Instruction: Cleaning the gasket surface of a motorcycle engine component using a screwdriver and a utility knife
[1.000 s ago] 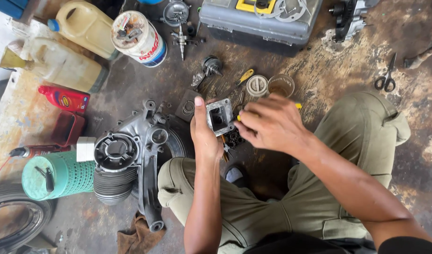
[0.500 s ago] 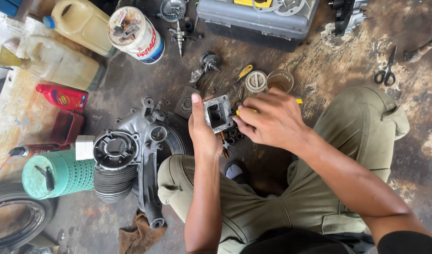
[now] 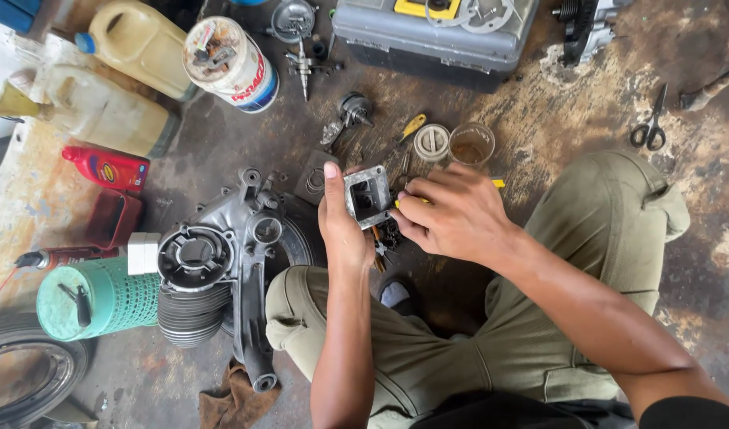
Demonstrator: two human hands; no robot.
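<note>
The left hand (image 3: 342, 226) is closed around a small square metal block (image 3: 367, 195) with a rectangular opening, holding it up above the floor just in front of the knees, while the right hand (image 3: 452, 213) pinches a yellow-handled tool (image 3: 498, 183) whose tip is at the block's right edge; what the tip does there I cannot tell. By my reading the work is midway: the block is already off and in hand, and the finned engine casing (image 3: 221, 274) lies on its side, still stripped, near the floor's left edge. Loose small parts (image 3: 347, 115) and 2 round cups (image 3: 452, 143) lie just beyond the hands. The stained concrete floor (image 3: 555, 127) carries a grey toolbox (image 3: 436, 36) along its far edge, oil jugs (image 3: 134, 40) at the far left corner and scissors (image 3: 649, 127) toward the right edge.
</note>
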